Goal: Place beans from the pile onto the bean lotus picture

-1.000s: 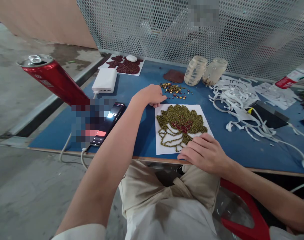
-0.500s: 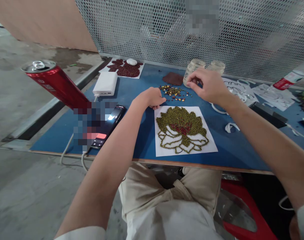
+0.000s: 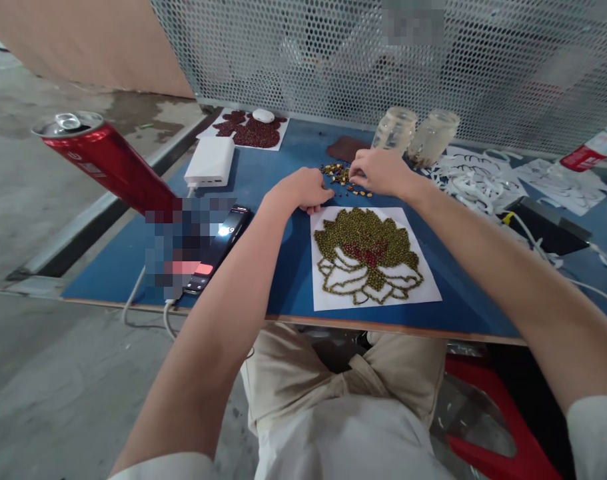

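A loose pile of mixed beans and grains (image 3: 336, 175), green, yellow and dark red, lies on the blue table. My left hand (image 3: 312, 189) rests at the pile's left side with its fingers curled in; whatever they hold is hidden. Over the pile's right side is my right hand (image 3: 379, 173), fingertips pinched down among the beans. What sits between them is too small to make out. Just in front of both hands lies a white sheet with a bean flower picture (image 3: 366, 237): green beans fill the upper petals, red ones the centre, and several lower petals are bare white inside green outlines.
Behind my right hand stand two glass jars (image 3: 433, 137) and a brown flat piece (image 3: 346, 148). Paper strips (image 3: 476, 183) lie at the right. On the left are a phone (image 3: 223, 243), a white power bank (image 3: 210, 162), a red can (image 3: 108, 163) and a red bean picture (image 3: 256, 133).
My right hand has come down and left from in front of the jars to the bean pile. My left hand stays nearly in place. The view has shifted slightly.
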`<state>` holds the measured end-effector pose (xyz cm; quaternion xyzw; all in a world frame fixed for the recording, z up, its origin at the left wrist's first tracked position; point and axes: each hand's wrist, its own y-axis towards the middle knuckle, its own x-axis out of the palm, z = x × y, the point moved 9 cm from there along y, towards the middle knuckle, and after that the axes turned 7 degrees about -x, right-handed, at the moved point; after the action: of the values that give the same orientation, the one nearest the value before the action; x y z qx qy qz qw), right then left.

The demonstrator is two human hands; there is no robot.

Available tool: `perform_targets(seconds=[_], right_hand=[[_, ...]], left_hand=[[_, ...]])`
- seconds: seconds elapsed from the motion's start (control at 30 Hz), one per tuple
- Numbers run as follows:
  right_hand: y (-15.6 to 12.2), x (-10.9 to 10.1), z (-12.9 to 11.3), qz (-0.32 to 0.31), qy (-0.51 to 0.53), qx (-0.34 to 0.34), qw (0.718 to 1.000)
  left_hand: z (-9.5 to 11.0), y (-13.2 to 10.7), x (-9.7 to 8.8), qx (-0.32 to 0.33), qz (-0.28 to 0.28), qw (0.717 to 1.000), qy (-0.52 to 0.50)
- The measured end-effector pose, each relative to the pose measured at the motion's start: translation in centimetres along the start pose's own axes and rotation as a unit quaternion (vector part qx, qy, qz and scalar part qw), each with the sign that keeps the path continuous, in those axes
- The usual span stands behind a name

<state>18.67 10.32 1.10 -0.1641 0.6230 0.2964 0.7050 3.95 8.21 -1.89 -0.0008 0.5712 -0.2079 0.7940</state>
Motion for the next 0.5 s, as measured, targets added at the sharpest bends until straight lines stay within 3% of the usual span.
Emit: perform_targets(seconds=[0.17, 0.33, 0.5], right_hand=[[1.1, 0.7, 0.5, 0.036, 0.045, 0.008, 0.998], [1.8, 1.4, 0.9, -0.002, 0.113, 0.045, 0.993], [-0.7, -3.0, -0.1, 0.115, 0.177, 0.014, 0.977]], left_hand=[[0.0, -0.1, -0.1, -0.005, -0.002, 1.0, -0.011], [-0.2, -0.3, -0.1, -0.027, -0.012, 0.999, -0.021], [-0.1, -0.3, -0.1, -0.031, -0.004, 0.999, -0.026]])
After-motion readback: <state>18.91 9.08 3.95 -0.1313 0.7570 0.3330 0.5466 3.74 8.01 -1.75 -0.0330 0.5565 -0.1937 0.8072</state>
